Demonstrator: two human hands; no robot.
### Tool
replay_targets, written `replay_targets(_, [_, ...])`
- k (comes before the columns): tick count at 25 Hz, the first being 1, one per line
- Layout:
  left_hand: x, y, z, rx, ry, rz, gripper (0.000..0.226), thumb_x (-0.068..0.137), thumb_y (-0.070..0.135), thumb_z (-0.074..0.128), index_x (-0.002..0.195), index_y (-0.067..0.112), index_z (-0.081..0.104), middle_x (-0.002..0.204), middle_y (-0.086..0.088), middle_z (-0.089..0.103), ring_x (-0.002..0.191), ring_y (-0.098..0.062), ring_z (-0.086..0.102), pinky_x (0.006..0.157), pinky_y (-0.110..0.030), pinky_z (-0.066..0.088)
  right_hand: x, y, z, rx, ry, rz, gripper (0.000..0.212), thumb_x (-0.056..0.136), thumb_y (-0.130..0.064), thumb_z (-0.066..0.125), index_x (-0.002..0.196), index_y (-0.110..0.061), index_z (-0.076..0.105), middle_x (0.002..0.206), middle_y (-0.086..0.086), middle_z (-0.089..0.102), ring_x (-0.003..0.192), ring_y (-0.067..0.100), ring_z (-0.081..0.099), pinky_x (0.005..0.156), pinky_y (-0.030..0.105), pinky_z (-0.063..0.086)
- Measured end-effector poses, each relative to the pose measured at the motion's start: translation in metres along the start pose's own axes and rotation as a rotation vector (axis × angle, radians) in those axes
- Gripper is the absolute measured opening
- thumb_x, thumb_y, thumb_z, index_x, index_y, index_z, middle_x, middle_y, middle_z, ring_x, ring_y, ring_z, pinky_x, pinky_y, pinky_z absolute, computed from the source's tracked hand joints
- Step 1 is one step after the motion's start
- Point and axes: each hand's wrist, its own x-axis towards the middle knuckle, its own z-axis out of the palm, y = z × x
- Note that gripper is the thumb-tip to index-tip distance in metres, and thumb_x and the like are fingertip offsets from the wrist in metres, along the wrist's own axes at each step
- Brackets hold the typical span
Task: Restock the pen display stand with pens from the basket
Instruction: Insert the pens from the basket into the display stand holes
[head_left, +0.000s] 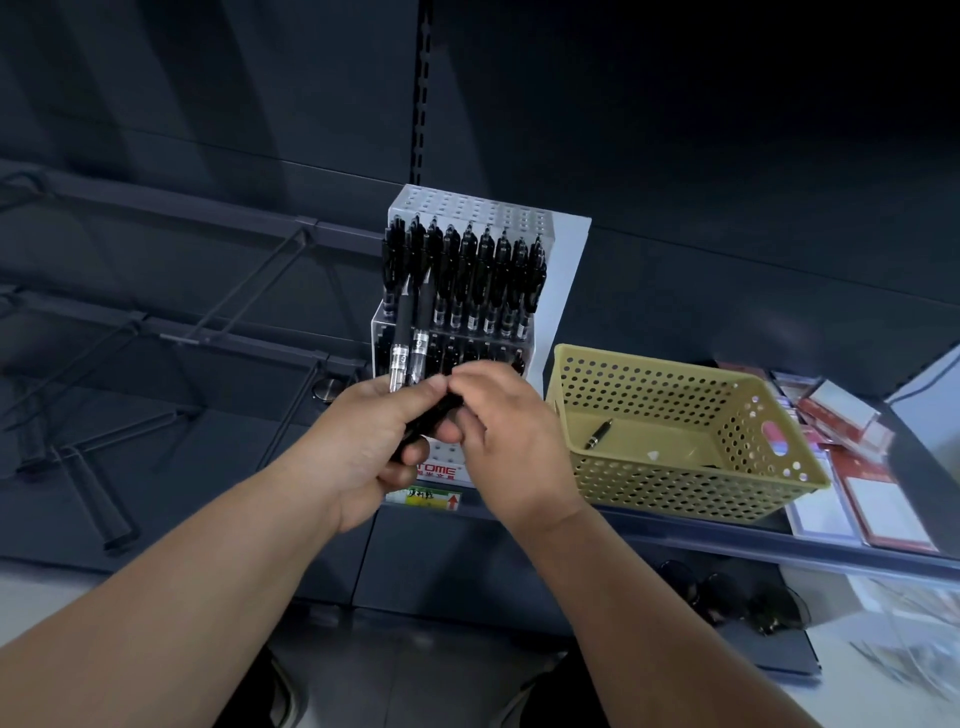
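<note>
Holds a bunch of pens (410, 348) upright in the left hand (363, 441), grip clamped round them, just before the pen display stand (467, 215). Pinches at the same bunch with the right hand (511, 431), fingertips closed on it. Notes a single pen (598, 434) lying in the yellow basket (727, 488) beside the stand.

Left grip (371, 441) and right grip (511, 434) bare; forearms (208, 597) bare; dark pale-edged shoes (281, 696)

Place: shop, probably a stationery aisle
Shelving: dark back panels, slotted upright (422, 104), bare brackets (249, 291)
Stock: pen stand (470, 208), price tag (423, 498), blurred packets (872, 504)
</note>
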Motion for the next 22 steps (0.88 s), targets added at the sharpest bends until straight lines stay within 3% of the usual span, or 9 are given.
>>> replay_targets(2, [0.0, 0.0, -0.001, 0.001, 0.004, -0.005, 0.031, 0.092, 0.038, 0.057, 0.097, 0.007, 0.059, 0.06, -0.003, 0.059, 0.04, -0.008, 0.034, 0.033, -0.015, 0.023, -0.003, 0.006, 0.0, 0.002, -0.003, 0.031, 0.028, 0.085, 0.0, 0.054, 0.107, -0.008, 0.069, 0.108, 0.006, 0.067, 0.094, 0.024, 0.065, 0.079, 0.039, 0.057])
replay_targets(4, [0.001, 0.001, -0.003, -0.016, 0.03, -0.012, 0.031, 0.092, 0.042, 0.056, 0.087, 0.012, 0.054, 0.056, 0.001, 0.053, 0.04, -0.007, 0.033, 0.033, -0.015, 0.021, -0.004, 0.012, -0.001, 0.038, -0.061, 0.223, 0.026, 0.094, -0.007, 0.054, 0.116, -0.014, 0.065, 0.109, 0.003, 0.067, 0.096, 0.021, 0.064, 0.084, 0.039, 0.054])
replay_targets(6, [0.003, 0.0, -0.005, -0.03, 0.05, -0.015, 0.031, 0.092, 0.043, 0.056, 0.084, 0.013, 0.053, 0.055, 0.002, 0.049, 0.04, -0.007, 0.032, 0.033, -0.015, 0.021, -0.001, 0.015, -0.003, 0.092, -0.15, 0.473, 0.022, 0.1, -0.026, 0.047, 0.121, -0.025, 0.055, 0.103, -0.004, 0.067, 0.094, 0.019, 0.064, 0.084, 0.043, 0.053])
replay_targets(9, [0.009, -0.002, -0.008, -0.036, 0.073, -0.024, 0.03, 0.092, 0.042, 0.056, 0.082, 0.014, 0.053, 0.054, 0.003, 0.048, 0.04, -0.008, 0.032, 0.033, -0.015, 0.021, 0.008, 0.016, -0.006, 0.278, -0.129, 0.648, 0.019, 0.103, -0.037, 0.033, 0.11, -0.024, 0.045, 0.092, -0.011, 0.066, 0.085, 0.013, 0.067, 0.081, 0.049, 0.055])
replay_targets(14, [0.018, -0.007, -0.013, -0.028, 0.087, -0.044, 0.03, 0.093, 0.043, 0.055, 0.082, 0.015, 0.052, 0.054, 0.003, 0.049, 0.042, -0.008, 0.032, 0.033, -0.016, 0.021, 0.024, 0.02, -0.002, 0.339, 0.001, 0.605, 0.018, 0.102, -0.03, 0.041, 0.095, -0.018, 0.053, 0.088, -0.005, 0.066, 0.081, 0.012, 0.067, 0.078, 0.047, 0.056])
replay_targets(16, [0.023, -0.008, -0.015, -0.02, 0.087, -0.05, 0.03, 0.093, 0.043, 0.054, 0.082, 0.015, 0.052, 0.054, 0.003, 0.049, 0.042, -0.009, 0.032, 0.033, -0.017, 0.021, 0.027, 0.028, 0.006, 0.266, 0.001, 0.569, 0.019, 0.101, -0.032, 0.044, 0.094, -0.02, 0.056, 0.094, 0.0, 0.064, 0.083, 0.008, 0.064, 0.08, 0.046, 0.055])
replay_targets(19, [0.03, -0.008, -0.018, 0.002, 0.087, -0.052, 0.031, 0.094, 0.042, 0.052, 0.083, 0.014, 0.052, 0.055, 0.002, 0.049, 0.043, -0.009, 0.033, 0.034, -0.017, 0.02, 0.029, 0.035, 0.017, 0.182, -0.033, 0.552, 0.022, 0.099, -0.04, 0.041, 0.087, -0.025, 0.052, 0.092, -0.006, 0.061, 0.081, 0.011, 0.063, 0.077, 0.048, 0.055])
replay_targets(22, [0.035, -0.009, -0.022, 0.006, 0.079, -0.052, 0.031, 0.094, 0.042, 0.053, 0.086, 0.013, 0.052, 0.055, 0.002, 0.049, 0.042, -0.009, 0.033, 0.034, -0.017, 0.021, 0.03, 0.04, 0.024, 0.133, -0.062, 0.545, 0.025, 0.101, -0.036, 0.041, 0.086, -0.018, 0.051, 0.091, -0.003, 0.058, 0.082, 0.017, 0.062, 0.075, 0.048, 0.054])
